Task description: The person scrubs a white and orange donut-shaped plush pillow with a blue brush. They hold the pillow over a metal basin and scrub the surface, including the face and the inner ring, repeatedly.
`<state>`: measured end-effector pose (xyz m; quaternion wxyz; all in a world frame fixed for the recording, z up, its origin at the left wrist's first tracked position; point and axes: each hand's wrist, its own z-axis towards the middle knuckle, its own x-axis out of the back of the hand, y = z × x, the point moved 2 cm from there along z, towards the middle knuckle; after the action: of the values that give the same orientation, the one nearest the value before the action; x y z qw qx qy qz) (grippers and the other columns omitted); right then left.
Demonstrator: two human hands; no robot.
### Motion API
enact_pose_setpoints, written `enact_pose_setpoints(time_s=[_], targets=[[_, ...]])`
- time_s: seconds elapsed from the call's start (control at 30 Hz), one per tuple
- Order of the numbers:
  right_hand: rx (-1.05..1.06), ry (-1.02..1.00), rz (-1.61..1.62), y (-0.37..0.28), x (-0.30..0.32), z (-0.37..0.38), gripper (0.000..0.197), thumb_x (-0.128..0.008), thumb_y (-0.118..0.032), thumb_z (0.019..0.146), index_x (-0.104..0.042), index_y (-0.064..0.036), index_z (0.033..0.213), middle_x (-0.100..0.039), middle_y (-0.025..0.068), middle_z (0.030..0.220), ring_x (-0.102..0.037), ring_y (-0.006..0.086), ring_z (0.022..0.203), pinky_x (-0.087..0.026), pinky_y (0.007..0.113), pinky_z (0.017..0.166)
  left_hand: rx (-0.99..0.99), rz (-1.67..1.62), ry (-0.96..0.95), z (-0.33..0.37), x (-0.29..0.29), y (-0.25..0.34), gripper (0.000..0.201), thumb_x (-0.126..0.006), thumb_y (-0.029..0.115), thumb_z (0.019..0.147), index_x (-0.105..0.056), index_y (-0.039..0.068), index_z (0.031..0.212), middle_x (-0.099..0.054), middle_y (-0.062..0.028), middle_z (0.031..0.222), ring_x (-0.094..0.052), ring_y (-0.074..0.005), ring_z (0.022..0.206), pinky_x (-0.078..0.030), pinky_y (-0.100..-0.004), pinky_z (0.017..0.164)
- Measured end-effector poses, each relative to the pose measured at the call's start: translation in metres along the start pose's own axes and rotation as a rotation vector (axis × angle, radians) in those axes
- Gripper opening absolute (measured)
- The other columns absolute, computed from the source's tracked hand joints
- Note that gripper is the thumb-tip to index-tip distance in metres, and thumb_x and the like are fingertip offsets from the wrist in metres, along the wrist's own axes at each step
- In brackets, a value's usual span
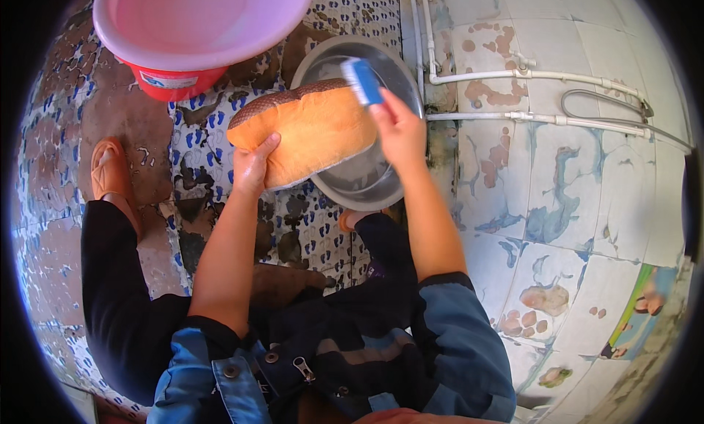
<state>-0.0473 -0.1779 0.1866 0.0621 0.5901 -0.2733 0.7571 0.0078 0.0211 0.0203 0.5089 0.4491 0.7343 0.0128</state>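
Note:
An orange plush cushion with a brown patterned edge (312, 131) lies tilted over a grey metal basin (367, 197), covering part of it. My left hand (253, 162) grips the cushion at its near left side, thumb on top and the other fingers mostly hidden beneath. In my right hand (400, 127) is a blue scrubbing brush with white bristles (363, 81), held above the cushion's right end. The brush is slightly blurred, and I cannot tell whether its bristles touch the fabric. Inside the basin the uncovered part looks wet.
A large pink and red tub (183, 83) stands at the far left. White pipes (550, 75) and a grey hose (601, 94) run along the tiled wall on the right. My sandaled foot (111, 171) rests on the worn, patterned floor (147, 259).

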Motion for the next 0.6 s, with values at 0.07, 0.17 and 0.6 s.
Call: enact_pose_setpoints(time_s=[0.07, 0.17, 0.6], targets=[[0.235, -0.12, -0.107, -0.065, 0.0, -0.023, 0.032, -0.058, -0.035, 0.085, -0.064, -0.0178, 0.111, -0.068, 0.0097, 0.081, -0.066, 0.029, 0.073, -0.05, 0.041, 0.064, 0.023, -0.024, -0.023, -0.002, 0.003, -0.001, 0.035, -0.068, 0.002, 0.08, -0.057, -0.003, 0.112, -0.063, -0.0114, 0.109, -0.062, -0.021, 0.095, -0.051, -0.0321, 0.083], [-0.038, -0.155, -0.454, -0.026, 0.0, 0.001, 0.034, -0.057, -0.031, 0.086, -0.061, -0.0189, 0.117, -0.069, 0.0083, 0.081, -0.066, 0.0282, 0.072, -0.051, 0.041, 0.065, -0.039, 0.02, -0.044, 0.0, -0.001, -0.012, 0.036, -0.068, 0.001, 0.079, -0.056, -0.003, 0.113, -0.063, -0.0106, 0.108, -0.062, -0.0206, 0.095, -0.05, -0.0318, 0.084], [-0.186, -0.069, -0.531, 0.009, 0.032, 0.026, 0.032, -0.056, -0.033, 0.087, -0.062, -0.0178, 0.115, -0.069, 0.01, 0.08, -0.067, 0.0273, 0.07, -0.052, 0.04, 0.063, -0.039, 0.032, -0.064, -0.006, -0.015, -0.022, 0.039, -0.068, -0.002, 0.078, -0.055, -0.001, 0.114, -0.062, -0.0099, 0.109, -0.061, -0.0201, 0.097, -0.05, -0.0316, 0.085]])
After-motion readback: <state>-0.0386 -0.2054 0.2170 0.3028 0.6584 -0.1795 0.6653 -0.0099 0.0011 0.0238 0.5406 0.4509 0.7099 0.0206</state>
